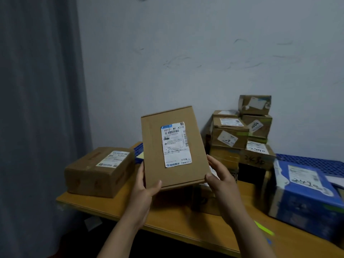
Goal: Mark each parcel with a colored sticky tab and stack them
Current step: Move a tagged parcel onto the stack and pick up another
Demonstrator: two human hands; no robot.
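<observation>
A flat brown cardboard parcel (156,144) with a white shipping label is held up above the wooden table (167,218), tilted towards me. My left hand (146,187) grips its lower left corner, thumb on the front face. My right hand (219,177) grips its lower right edge. A stack of labelled parcels (240,131) stands against the wall at the back right. A yellow-green sticky tab strip (264,228) lies on the table near the front right, with a blue one (269,241) just below it.
A brown box (98,172) sits on the table's left end beside a grey curtain (39,108). A blue-and-white box (305,196) fills the right side. A blue perforated tray (316,163) runs along the wall. The table's front edge is close to me.
</observation>
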